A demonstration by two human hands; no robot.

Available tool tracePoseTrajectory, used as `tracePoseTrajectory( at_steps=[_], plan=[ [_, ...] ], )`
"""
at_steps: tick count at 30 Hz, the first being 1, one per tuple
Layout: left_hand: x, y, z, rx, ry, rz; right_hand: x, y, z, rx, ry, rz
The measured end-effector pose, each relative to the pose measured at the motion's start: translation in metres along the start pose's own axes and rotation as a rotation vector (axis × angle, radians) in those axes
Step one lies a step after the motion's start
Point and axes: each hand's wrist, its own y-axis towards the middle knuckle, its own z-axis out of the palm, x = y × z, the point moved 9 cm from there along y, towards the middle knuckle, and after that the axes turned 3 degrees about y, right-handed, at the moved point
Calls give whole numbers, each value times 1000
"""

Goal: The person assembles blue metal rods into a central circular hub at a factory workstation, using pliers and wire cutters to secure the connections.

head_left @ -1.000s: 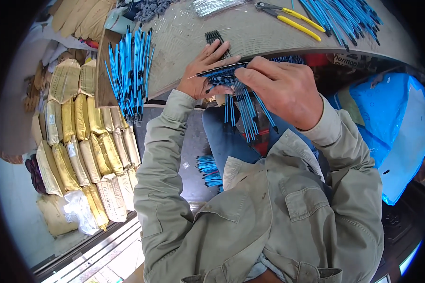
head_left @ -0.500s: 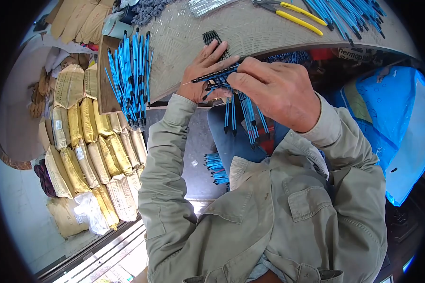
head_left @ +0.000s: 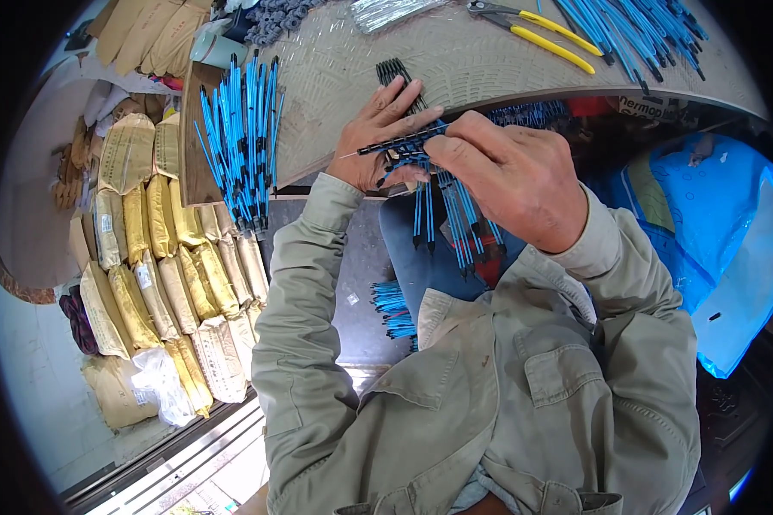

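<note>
At the near table edge, my left hand [head_left: 374, 133] has its fingers laid over a piece of black and blue rods, its thumb below. The piece's black ends [head_left: 392, 69] stick out beyond the fingertips, and its blue rods [head_left: 459, 215] hang down over the edge above my lap. My right hand [head_left: 520, 176] is closed, thumb and forefinger pinching a black segmented strand [head_left: 395, 142] that lies across the piece. A thin pale wire or needle pokes out of the strand's left end. My right fingertips partly hide where strand and rods meet.
On the table [head_left: 318, 94] lie a bundle of blue-black rods [head_left: 247, 137] at left, more rods [head_left: 631, 34] at far right, and yellow-handled pliers [head_left: 550, 39]. Stacked wrapped packages [head_left: 167, 283] stand to the left. A blue plastic sheet [head_left: 713, 232] hangs at right.
Both hands hold nearly the same pose on the rods and strand. The whole view has shifted slightly, with the table things appearing a little further right and lower.
</note>
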Motion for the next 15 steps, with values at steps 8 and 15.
tracePoseTrajectory(
  at_steps=[8, 15],
  plan=[
    [1, 0, 3, 10, 26, 3, 0, -3, 0, 5, 40, -12],
    [0, 1, -1, 12, -11, -19, 0, -4, 1, 1, 41, -26]
  ],
)
